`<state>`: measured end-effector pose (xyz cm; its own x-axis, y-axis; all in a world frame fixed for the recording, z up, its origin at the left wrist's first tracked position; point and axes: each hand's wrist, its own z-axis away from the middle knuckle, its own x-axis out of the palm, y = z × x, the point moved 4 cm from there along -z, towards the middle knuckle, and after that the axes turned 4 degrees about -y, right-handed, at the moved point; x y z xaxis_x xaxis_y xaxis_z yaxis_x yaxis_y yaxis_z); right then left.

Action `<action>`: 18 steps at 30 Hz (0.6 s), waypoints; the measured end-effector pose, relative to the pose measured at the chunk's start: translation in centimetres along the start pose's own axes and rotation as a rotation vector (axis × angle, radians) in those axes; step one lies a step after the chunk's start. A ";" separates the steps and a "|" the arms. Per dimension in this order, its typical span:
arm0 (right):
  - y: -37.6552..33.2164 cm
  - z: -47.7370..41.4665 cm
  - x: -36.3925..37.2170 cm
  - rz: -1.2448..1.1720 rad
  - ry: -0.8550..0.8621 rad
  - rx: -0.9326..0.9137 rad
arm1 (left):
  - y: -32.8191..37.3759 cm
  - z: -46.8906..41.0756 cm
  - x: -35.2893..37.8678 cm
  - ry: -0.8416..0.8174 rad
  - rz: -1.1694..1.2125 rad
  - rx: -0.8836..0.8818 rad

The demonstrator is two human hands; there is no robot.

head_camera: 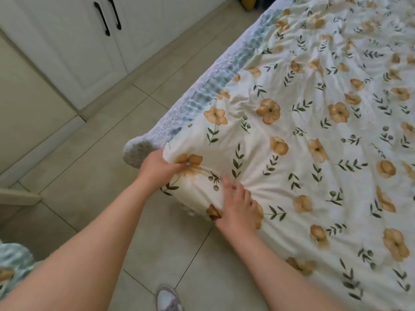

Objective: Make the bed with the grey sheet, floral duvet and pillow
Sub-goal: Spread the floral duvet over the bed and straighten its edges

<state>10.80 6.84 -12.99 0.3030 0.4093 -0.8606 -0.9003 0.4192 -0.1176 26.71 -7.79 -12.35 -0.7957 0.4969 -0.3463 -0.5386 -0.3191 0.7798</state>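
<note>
The floral duvet (314, 135), cream with orange flowers and green leaves, is spread over the bed and fills the right side of the view. The grey sheet (157, 135) shows as a textured strip along the bed's left edge and rounded near corner. My left hand (157, 164) grips the duvet's corner, with the thumb on top of an orange flower. My right hand (235, 209) pinches a bunched fold of the duvet at the near edge, and creases fan out from it. No pillow is in view.
Beige floor tiles (125, 221) run beside the bed. White cupboard doors with black handles (107, 16) stand at the far left. My shoe (168, 298) is on the floor near the bed. A patch of checked fabric (13, 261) sits at the lower left edge.
</note>
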 end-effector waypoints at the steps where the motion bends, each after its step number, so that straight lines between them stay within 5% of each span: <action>1: -1.2 -0.1 -0.5 0.010 0.071 -0.052 | 0.0 0.4 -1.9 0.034 0.077 0.013; 4: -5.3 -0.3 -1.4 0.013 0.217 -0.302 | -2.0 1.4 -6.6 0.192 0.151 -0.007; 8: -7.3 -1.6 1.7 0.057 -0.214 -0.310 | -6.2 -0.6 -6.9 0.248 -0.116 -0.234; 13: -8.4 -1.6 2.0 0.043 -0.321 -0.354 | -7.2 -0.2 -5.6 0.034 -0.463 -0.144; 18: -10.4 0.6 -0.7 -0.062 -0.336 -0.405 | -7.5 8.2 -6.9 -0.060 -0.297 -0.209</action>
<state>20.12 2.74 -10.89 0.3832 0.6590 -0.6472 -0.9059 0.1314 -0.4026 38.50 -2.25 -11.50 -0.5820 0.6368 -0.5057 -0.7935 -0.3087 0.5245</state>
